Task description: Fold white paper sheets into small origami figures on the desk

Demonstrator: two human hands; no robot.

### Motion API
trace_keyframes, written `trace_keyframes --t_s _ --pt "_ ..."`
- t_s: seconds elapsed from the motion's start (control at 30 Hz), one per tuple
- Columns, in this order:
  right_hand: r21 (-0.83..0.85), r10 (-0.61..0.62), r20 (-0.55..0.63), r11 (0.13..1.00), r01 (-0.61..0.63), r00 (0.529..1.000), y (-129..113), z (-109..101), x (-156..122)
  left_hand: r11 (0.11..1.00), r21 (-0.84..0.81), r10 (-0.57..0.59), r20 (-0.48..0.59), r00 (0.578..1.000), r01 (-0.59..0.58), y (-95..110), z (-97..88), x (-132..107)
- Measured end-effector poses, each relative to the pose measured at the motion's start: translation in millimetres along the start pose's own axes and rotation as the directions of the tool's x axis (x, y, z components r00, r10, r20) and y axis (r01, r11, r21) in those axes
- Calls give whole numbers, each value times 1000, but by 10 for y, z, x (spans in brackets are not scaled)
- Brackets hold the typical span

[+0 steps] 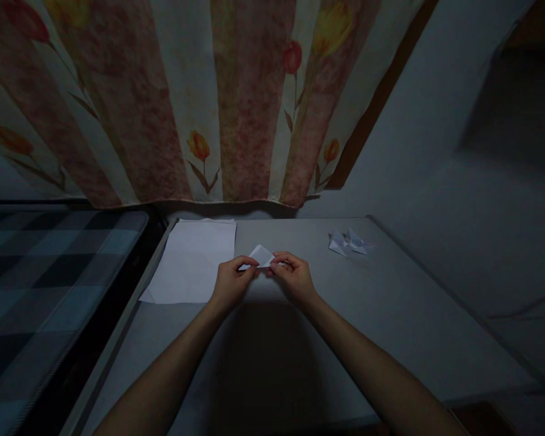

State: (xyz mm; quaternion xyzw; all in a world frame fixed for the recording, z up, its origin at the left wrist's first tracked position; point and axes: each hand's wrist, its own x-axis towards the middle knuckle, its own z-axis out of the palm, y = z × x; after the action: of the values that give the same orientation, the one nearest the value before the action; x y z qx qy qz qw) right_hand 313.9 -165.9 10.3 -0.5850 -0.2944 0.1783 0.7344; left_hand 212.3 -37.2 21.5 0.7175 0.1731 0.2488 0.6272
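Note:
A small folded piece of white paper (pixel 261 255) is pinched between both my hands above the grey table (pixel 390 315). My left hand (pixel 232 281) grips its left edge with closed fingers. On the other side, my right hand (pixel 292 277) pinches the right edge. Both forearms reach in from the bottom of the view. The lower part of the folded paper is hidden behind my fingers.
A stack of flat white sheets (pixel 193 260) lies at the table's back left. Small folded paper shapes (pixel 347 242) sit at the back right. A flowered curtain (pixel 209 97) hangs behind the table. A checked mattress (pixel 36 266) lies to the left.

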Motion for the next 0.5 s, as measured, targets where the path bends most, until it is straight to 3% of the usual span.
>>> trace_keyframes --t_s 0.33,0.5 --pt "39 2 31 999 -3 1000 46 -28 22 996 -4 93 85 992 -93 1 -42 -22" --pt "95 20 27 995 -23 999 23 -14 9 997 -42 75 121 990 -70 -23 -38 -14"
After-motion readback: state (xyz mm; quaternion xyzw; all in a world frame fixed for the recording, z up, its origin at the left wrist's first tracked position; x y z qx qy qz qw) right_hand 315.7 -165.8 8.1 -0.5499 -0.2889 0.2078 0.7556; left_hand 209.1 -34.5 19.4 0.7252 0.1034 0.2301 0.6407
